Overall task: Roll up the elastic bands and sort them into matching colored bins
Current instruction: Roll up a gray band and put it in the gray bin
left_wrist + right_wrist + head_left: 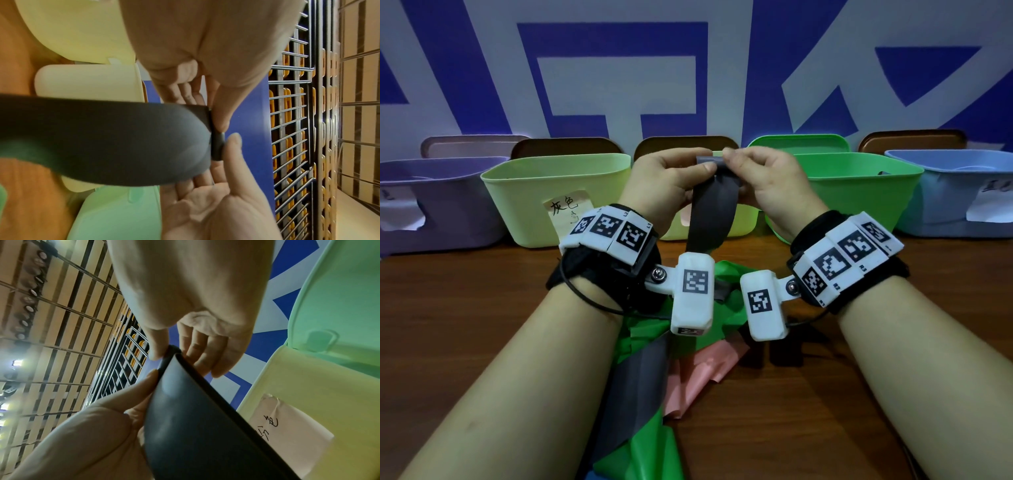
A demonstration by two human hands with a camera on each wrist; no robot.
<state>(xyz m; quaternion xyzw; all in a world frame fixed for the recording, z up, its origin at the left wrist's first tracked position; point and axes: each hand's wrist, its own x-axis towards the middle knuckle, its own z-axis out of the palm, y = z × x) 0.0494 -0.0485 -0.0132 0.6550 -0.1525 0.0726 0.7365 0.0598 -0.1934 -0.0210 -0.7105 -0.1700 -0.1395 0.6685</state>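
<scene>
Wooden tabletop [825,394] carries a row of bins: purple [441,205], yellow-green [544,192], green [859,192], blue [962,192]. Green [654,452] and pink [709,363] bands lie heaped near the person. Left hand [664,181] and right hand [774,185] pinch the grey band's [709,212] rolled top end, raised before the bins.

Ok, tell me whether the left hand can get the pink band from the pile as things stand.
Probably not yet: the left hand and right hand both pinch the grey band, and the pink band lies partly under the green bands.
</scene>
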